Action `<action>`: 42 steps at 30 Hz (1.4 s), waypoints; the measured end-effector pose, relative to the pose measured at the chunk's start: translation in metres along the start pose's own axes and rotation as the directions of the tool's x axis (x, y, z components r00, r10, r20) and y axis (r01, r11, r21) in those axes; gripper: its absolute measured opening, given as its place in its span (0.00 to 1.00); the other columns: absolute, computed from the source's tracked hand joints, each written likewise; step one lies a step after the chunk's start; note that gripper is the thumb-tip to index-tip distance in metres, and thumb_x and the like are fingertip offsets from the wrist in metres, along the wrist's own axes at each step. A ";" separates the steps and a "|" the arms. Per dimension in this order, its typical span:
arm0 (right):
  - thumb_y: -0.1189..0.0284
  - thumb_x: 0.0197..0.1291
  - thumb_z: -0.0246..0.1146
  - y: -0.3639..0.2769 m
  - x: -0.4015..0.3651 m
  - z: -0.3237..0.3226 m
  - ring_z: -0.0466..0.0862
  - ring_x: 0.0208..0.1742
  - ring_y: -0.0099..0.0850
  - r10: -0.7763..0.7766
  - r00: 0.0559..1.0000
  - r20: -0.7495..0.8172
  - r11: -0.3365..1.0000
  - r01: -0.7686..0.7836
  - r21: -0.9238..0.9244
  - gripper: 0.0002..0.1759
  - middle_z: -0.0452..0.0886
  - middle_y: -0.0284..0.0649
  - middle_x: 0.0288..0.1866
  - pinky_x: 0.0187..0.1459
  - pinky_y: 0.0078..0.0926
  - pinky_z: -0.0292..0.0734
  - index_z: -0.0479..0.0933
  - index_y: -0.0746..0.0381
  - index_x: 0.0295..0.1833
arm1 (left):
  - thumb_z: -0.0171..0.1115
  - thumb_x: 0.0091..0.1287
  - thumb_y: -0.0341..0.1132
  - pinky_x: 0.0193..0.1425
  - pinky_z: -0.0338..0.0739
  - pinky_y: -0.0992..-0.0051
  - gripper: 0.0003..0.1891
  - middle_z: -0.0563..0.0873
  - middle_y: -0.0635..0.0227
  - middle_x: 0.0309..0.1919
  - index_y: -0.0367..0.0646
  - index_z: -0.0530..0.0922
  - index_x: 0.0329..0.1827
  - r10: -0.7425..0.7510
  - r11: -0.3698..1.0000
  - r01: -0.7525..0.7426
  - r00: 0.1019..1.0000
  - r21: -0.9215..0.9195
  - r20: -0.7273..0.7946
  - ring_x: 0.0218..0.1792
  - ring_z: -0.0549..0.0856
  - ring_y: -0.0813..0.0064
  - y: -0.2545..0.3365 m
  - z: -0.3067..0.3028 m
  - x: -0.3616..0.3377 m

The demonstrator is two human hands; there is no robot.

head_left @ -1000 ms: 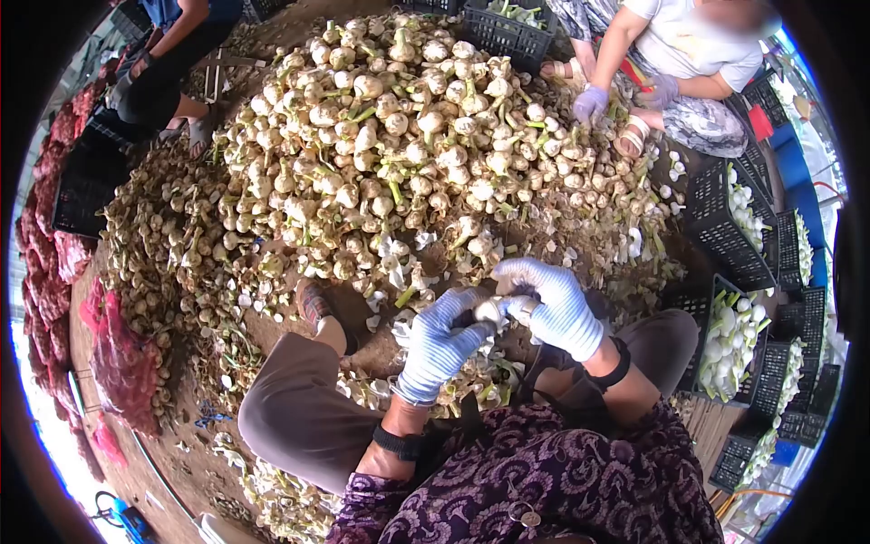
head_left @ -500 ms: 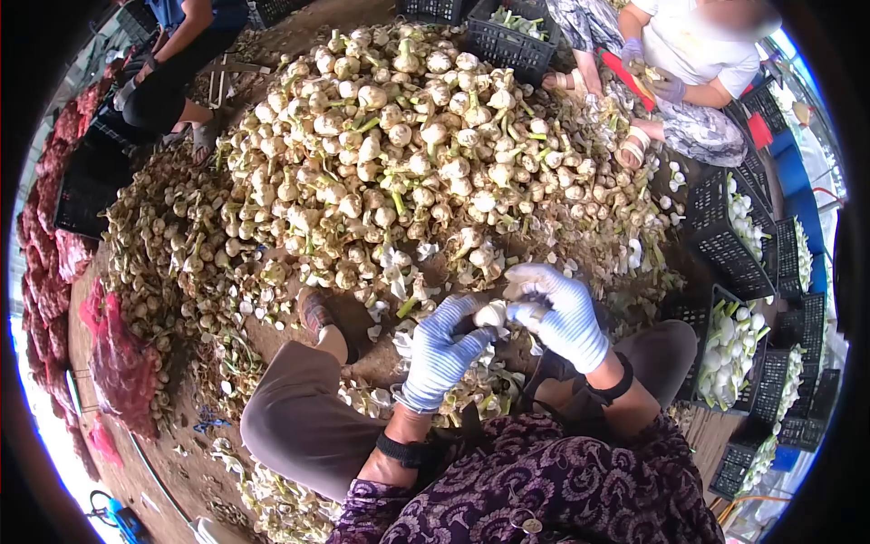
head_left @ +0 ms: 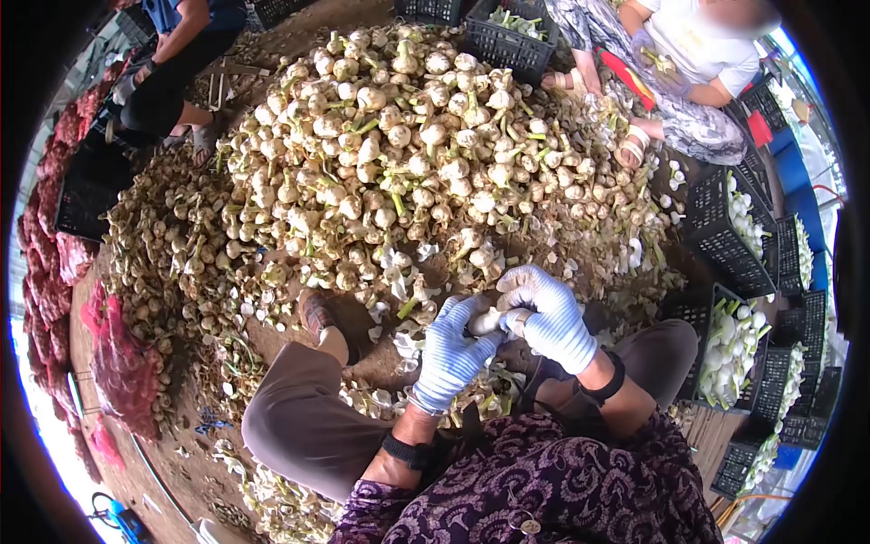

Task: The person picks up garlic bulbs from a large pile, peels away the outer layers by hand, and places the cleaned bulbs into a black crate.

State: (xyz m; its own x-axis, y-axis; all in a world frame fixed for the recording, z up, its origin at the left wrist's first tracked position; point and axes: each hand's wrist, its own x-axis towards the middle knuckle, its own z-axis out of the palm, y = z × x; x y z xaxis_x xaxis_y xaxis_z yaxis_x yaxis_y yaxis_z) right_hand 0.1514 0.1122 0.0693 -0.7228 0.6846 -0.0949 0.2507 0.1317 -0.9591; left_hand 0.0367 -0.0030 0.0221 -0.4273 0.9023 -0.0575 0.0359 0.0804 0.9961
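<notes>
Both my hands wear blue-and-white striped gloves and meet above my lap. My left hand [head_left: 450, 351] is closed around a whitish garlic bulb [head_left: 487, 323]. From the other side my right hand [head_left: 549, 317] grips the same bulb with thumb and fingers, and they hide most of it. Beyond my hands rises a large heap of garlic bulbs [head_left: 390, 154], many with dirty skins and short green stems. Loose garlic skins [head_left: 362, 399] lie on the ground between and around my legs.
At right stand black crates of peeled white garlic [head_left: 732, 354], with another crate [head_left: 513, 41] behind the heap. Red mesh bags [head_left: 127, 363] lie at left. One person [head_left: 693, 63] sits top right holding garlic; another person [head_left: 177, 63] sits top left.
My hands have drawn closer together around the garlic bulb, which is now more covered by my fingers. The person at top right has lowered one hand slightly.
</notes>
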 end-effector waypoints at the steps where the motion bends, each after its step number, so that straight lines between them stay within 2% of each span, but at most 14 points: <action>1: 0.87 0.47 0.56 0.000 0.002 0.000 0.81 0.25 0.24 0.126 0.991 0.052 0.963 -0.135 0.233 0.17 0.81 0.39 0.27 0.27 0.19 0.77 0.72 0.64 0.45 | 0.70 0.52 0.25 0.44 0.78 0.80 0.25 0.81 0.68 0.40 0.37 0.74 0.55 -0.030 0.999 0.030 1.000 -0.021 -0.005 0.40 0.80 0.81 -0.002 0.000 0.000; 5: 0.89 0.48 0.55 0.004 0.009 -0.013 0.81 0.25 0.23 0.370 0.917 0.149 0.630 -0.366 0.685 0.16 0.80 0.38 0.30 0.24 0.18 0.78 0.72 0.66 0.44 | 0.72 0.52 0.34 0.42 0.79 0.79 0.27 0.83 0.66 0.40 0.36 0.74 0.54 -0.234 0.799 0.271 0.963 -0.536 0.136 0.37 0.82 0.78 0.016 -0.011 -0.001; 14: 0.88 0.45 0.57 0.025 0.006 -0.026 0.80 0.21 0.27 0.376 0.926 -0.028 0.736 -0.280 0.616 0.17 0.79 0.40 0.27 0.21 0.21 0.79 0.72 0.68 0.44 | 0.61 0.61 0.43 0.22 0.79 0.71 0.23 0.81 0.53 0.31 0.35 0.71 0.53 -0.184 0.438 0.237 0.968 -0.867 0.171 0.25 0.82 0.63 0.004 -0.013 0.004; 17: 0.86 0.44 0.59 0.060 0.009 -0.041 0.83 0.30 0.33 0.067 0.977 -0.202 0.986 -0.096 -0.133 0.17 0.81 0.41 0.33 0.29 0.26 0.78 0.77 0.60 0.42 | 0.60 0.62 0.41 0.22 0.77 0.72 0.22 0.80 0.54 0.40 0.38 0.69 0.54 -0.182 0.207 0.237 0.963 -0.949 0.200 0.29 0.82 0.63 0.002 -0.016 0.006; 21: 0.80 0.44 0.60 0.053 0.013 -0.051 0.79 0.42 0.43 -0.309 0.950 -0.050 0.290 0.044 -0.956 0.12 0.78 0.46 0.47 0.40 0.32 0.77 0.78 0.59 0.37 | 0.49 0.68 0.50 0.27 0.78 0.65 0.22 0.78 0.54 0.45 0.44 0.69 0.57 -0.232 0.051 0.108 0.968 -0.993 0.093 0.34 0.82 0.58 0.008 -0.011 0.013; 24: 0.67 0.50 0.66 0.060 0.009 -0.028 0.79 0.48 0.41 -0.075 0.986 -0.149 0.961 0.032 -0.273 0.17 0.76 0.42 0.51 0.46 0.33 0.77 0.77 0.59 0.47 | 0.44 0.69 0.54 0.33 0.80 0.63 0.25 0.79 0.54 0.45 0.42 0.69 0.57 -0.287 0.234 0.074 0.958 -0.969 0.003 0.37 0.81 0.59 0.001 -0.008 0.017; 27: 0.56 0.58 0.62 0.036 0.001 0.005 0.79 0.45 0.30 0.312 0.859 0.407 0.305 -0.496 0.813 0.23 0.77 0.36 0.48 0.46 0.29 0.76 0.73 0.61 0.51 | 0.44 0.71 0.50 0.40 0.79 0.68 0.26 0.80 0.55 0.44 0.34 0.70 0.58 -0.304 0.649 0.099 0.943 -0.754 -0.138 0.41 0.82 0.64 -0.023 0.001 0.022; 29: 0.56 0.60 0.59 0.087 0.003 0.043 0.79 0.40 0.30 0.207 0.904 0.373 0.008 -0.383 0.924 0.22 0.78 0.36 0.41 0.42 0.30 0.77 0.71 0.61 0.52 | 0.45 0.70 0.50 0.50 0.75 0.69 0.27 0.80 0.55 0.48 0.32 0.71 0.57 0.032 0.973 0.006 0.987 0.229 -0.160 0.48 0.80 0.64 -0.022 0.007 0.007; 33: 0.56 0.58 0.62 0.092 -0.003 0.014 0.77 0.30 0.31 0.207 0.946 0.248 -0.098 -0.233 0.968 0.17 0.76 0.32 0.32 0.33 0.31 0.76 0.72 0.58 0.41 | 0.47 0.69 0.47 0.64 0.64 0.68 0.26 0.77 0.56 0.56 0.29 0.74 0.54 0.351 0.932 -0.357 0.932 -0.057 -0.094 0.57 0.74 0.64 0.017 0.032 0.015; 37: 0.54 0.55 0.60 0.118 0.010 -0.096 0.73 0.27 0.31 0.135 0.981 -0.137 -0.280 0.171 0.945 0.16 0.69 0.28 0.20 0.21 0.29 0.70 0.68 0.52 0.27 | 0.48 0.69 0.36 0.52 0.72 0.75 0.17 0.80 0.61 0.48 0.32 0.74 0.54 -0.073 0.939 -0.034 0.954 -0.342 -0.292 0.47 0.78 0.74 0.005 0.037 0.029; 38: 0.57 0.55 0.59 0.099 0.010 -0.147 0.74 0.29 0.32 0.300 0.835 -0.462 0.275 0.388 0.880 0.15 0.69 0.30 0.18 0.24 0.30 0.72 0.67 0.54 0.25 | 0.49 0.68 0.34 0.52 0.73 0.75 0.17 0.81 0.62 0.47 0.32 0.74 0.54 -0.107 0.946 0.023 0.964 -0.323 -0.243 0.46 0.78 0.75 -0.004 0.033 0.030; 39: 0.54 0.58 0.56 0.076 0.006 -0.197 0.75 0.31 0.35 0.187 0.866 -0.463 -0.314 0.500 0.807 0.17 0.71 0.34 0.20 0.25 0.30 0.73 0.70 0.54 0.27 | 0.50 0.68 0.33 0.51 0.73 0.76 0.16 0.81 0.64 0.46 0.33 0.74 0.54 -0.144 0.950 0.080 0.970 -0.303 -0.197 0.45 0.79 0.76 -0.017 0.028 0.032; 41: 0.48 0.62 0.50 0.098 0.002 -0.317 0.78 0.40 0.40 -0.096 0.675 -0.732 -0.013 0.734 0.679 0.25 0.76 0.46 0.34 0.38 0.39 0.81 0.73 0.60 0.40 | 0.53 0.66 0.33 0.48 0.76 0.76 0.16 0.81 0.66 0.43 0.32 0.74 0.53 -0.177 0.949 0.116 0.966 -0.293 -0.190 0.43 0.79 0.78 -0.023 0.031 0.034; 42: 0.49 0.63 0.52 0.116 0.002 -0.353 0.75 0.50 0.45 -0.006 0.247 -0.969 0.596 0.779 0.195 0.28 0.71 0.53 0.51 0.48 0.45 0.80 0.66 0.64 0.53 | 0.53 0.66 0.34 0.45 0.77 0.76 0.17 0.81 0.66 0.43 0.32 0.74 0.53 -0.174 0.931 0.112 0.973 -0.346 -0.152 0.42 0.79 0.78 -0.021 0.032 0.032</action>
State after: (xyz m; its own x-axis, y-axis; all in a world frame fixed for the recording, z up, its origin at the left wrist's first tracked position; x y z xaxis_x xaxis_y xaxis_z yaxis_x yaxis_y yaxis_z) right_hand 0.4064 0.3818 0.0523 0.4439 0.8631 0.2409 -0.5390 0.4719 -0.6977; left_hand 0.0513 0.0373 -0.0031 -0.5590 0.7998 -0.2187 -0.3275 0.0294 0.9444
